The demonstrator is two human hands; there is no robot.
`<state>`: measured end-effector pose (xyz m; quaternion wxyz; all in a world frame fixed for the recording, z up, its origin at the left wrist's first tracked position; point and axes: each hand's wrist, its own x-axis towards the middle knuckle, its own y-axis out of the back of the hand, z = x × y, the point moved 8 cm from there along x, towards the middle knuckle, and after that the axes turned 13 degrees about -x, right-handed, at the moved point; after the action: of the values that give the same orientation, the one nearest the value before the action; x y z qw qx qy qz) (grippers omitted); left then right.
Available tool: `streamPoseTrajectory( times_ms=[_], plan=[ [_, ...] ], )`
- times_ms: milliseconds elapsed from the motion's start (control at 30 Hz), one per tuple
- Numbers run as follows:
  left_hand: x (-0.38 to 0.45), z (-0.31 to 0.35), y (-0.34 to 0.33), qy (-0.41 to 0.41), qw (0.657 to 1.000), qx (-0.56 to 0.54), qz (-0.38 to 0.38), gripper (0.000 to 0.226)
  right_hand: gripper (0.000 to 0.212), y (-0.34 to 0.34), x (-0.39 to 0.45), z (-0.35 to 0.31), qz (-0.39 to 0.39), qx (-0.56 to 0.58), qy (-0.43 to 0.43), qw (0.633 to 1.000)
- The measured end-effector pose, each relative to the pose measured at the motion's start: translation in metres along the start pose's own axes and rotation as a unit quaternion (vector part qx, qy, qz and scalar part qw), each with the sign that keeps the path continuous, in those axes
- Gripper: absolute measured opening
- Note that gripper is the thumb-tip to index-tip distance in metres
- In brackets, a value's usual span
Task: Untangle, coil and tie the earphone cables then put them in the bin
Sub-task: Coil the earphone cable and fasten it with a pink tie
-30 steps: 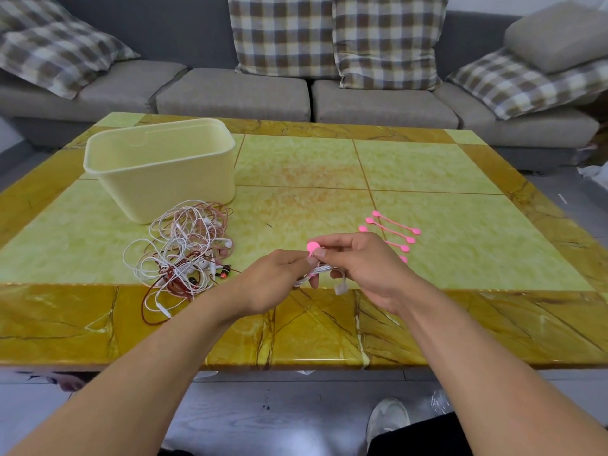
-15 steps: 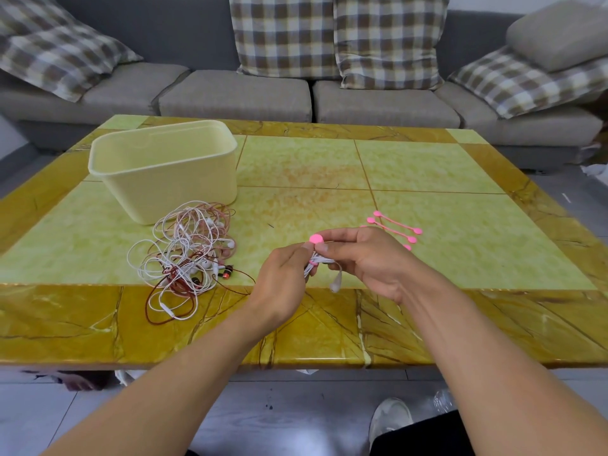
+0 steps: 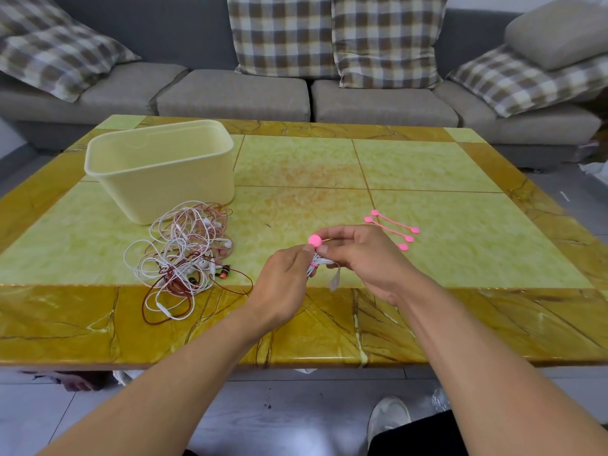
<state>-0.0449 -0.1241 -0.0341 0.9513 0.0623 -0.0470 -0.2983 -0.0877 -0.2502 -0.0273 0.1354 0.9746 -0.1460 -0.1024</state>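
Note:
Above the table's near edge, my left hand [image 3: 283, 284] and my right hand [image 3: 362, 258] together hold a small coiled white earphone cable [image 3: 324, 263]. A pink silicone tie [image 3: 315, 239] is wrapped on it, its round end pinched between the fingertips of both hands. One grey end of the cable dangles below the coil. A tangled pile of white, pink and dark red earphone cables [image 3: 187, 255] lies on the table to the left. Behind that pile stands the cream plastic bin [image 3: 161, 169]; what is inside it is hidden.
Spare pink ties [image 3: 393, 228] lie on the table just beyond my right hand. The green and yellow marble table [image 3: 427, 179] stretches back to a grey sofa with checked cushions [image 3: 329, 37]. A shoe [image 3: 388, 419] shows on the floor below.
Both hands have lifted slightly and shifted with the coil. The pink tie's round end has come up between the fingertips. The camera view moved a little.

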Motion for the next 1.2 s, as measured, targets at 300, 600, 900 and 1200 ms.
streamPoseTrajectory(
  times_ms=[300, 600, 900, 1200],
  plan=[
    [0.003, -0.005, 0.009, 0.047, 0.996, -0.053, -0.048, 0.049, 0.013, 0.003, -0.003, -0.019, 0.042, -0.148, 0.087, 0.984],
    [0.001, -0.011, 0.003, 0.04, 0.995, 0.027, -0.089, 0.048, 0.01, 0.002, -0.001, -0.015, 0.037, -0.141, 0.068, 0.987],
    [0.005, -0.016, 0.003, 0.089, 0.992, 0.0, -0.084, 0.058, 0.005, 0.002, -0.01, -0.03, 0.107, -0.305, 0.12, 0.939],
    [-0.002, -0.036, -0.014, 0.292, 0.864, -0.405, -0.064, 0.037, 0.007, -0.023, -0.035, -0.067, 0.23, -0.464, 0.411, 0.75]
  ],
)
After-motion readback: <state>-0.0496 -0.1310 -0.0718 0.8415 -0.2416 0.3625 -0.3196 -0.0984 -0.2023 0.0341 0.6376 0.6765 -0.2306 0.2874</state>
